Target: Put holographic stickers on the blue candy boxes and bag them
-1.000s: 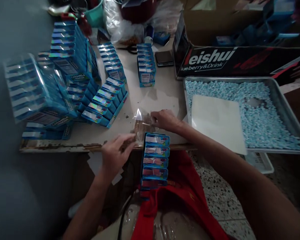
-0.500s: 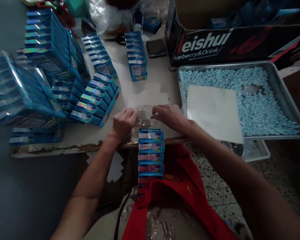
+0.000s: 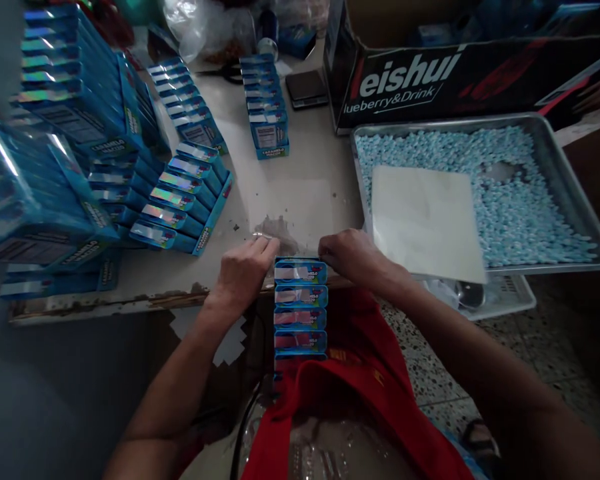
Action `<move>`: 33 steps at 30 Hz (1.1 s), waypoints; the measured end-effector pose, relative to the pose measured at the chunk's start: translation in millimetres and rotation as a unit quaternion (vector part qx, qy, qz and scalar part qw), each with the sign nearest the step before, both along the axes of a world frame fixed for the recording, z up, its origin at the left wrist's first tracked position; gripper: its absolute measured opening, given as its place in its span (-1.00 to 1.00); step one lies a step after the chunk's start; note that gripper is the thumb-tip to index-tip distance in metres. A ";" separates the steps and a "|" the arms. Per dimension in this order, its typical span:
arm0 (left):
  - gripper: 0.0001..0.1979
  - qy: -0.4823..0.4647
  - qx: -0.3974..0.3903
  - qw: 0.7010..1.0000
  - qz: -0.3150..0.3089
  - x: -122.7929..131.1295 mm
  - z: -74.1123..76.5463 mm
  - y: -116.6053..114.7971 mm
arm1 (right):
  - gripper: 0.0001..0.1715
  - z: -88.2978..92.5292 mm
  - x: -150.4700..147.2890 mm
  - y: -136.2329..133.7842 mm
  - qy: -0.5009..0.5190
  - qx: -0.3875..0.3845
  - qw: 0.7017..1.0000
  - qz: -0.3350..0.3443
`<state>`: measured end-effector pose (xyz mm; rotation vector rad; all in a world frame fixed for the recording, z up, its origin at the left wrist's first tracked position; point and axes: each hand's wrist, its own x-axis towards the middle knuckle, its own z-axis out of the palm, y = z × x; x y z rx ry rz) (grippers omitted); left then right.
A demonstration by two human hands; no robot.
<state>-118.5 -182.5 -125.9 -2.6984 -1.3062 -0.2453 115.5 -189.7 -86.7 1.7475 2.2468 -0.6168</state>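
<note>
A row of small blue candy boxes (image 3: 301,297) in a display tray rests against my front, its far end at the table's edge. Beside that end's left corner, my left hand (image 3: 245,272) is closed in a pinch on clear plastic wrap (image 3: 264,235), of which only a shiny bit shows. My right hand (image 3: 355,255) is at the opposite corner, fingers curled in and pressed together. What its fingertips hold is hidden, and whether they touch the tray I cannot tell. Several like trays (image 3: 185,197) of blue boxes stand on the table to the left.
A metal tray (image 3: 575,190) of pale blue candies, partly covered by a white sheet (image 3: 425,223), sits at the right. Behind it stands a black carton (image 3: 405,87). A small dark scale (image 3: 306,89) and another box tray (image 3: 266,110) are farther back. A red apron (image 3: 365,373) hangs below.
Both hands have come nearer to me, to the far corners of the box row. My right hand's fingers, stretched out before, are now curled in. The clear plastic between the hands shows less.
</note>
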 end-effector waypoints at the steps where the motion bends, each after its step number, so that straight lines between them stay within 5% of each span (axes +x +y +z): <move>1: -0.80 0.009 -0.016 1.000 -0.001 1.3 7.6 -2.3 | -0.72 3.3 0.2 0.7 0.003 -0.004 1.000 0.000; 7: -0.80 -0.053 -0.008 0.998 0.028 8.5 45.9 -16.8 | -0.73 22.2 -1.2 -12.6 0.029 0.054 0.997 -0.048; 12: -0.86 -0.152 -0.007 0.980 0.126 11.7 52.5 -32.0 | -0.78 28.9 -7.3 -36.3 0.110 0.122 0.972 -0.166; 17: -0.90 -0.288 -0.024 0.938 0.190 18.6 43.9 -41.1 | -0.82 18.6 -17.9 -61.2 0.192 0.194 0.924 -0.269; 22: -0.83 -0.311 0.062 0.930 0.183 23.7 28.0 -54.2 | -0.56 1.5 -20.3 -85.2 0.108 0.302 0.923 -0.214; 30: -0.87 -0.321 0.116 0.938 0.057 -0.9 -15.1 -73.8 | -0.80 -46.5 -3.6 -103.3 0.194 0.385 0.894 -0.122; 33: -0.95 -0.349 0.105 0.921 0.137 1.5 -32.9 -66.1 | -0.71 -57.4 -10.8 -97.0 0.203 0.395 0.881 -0.160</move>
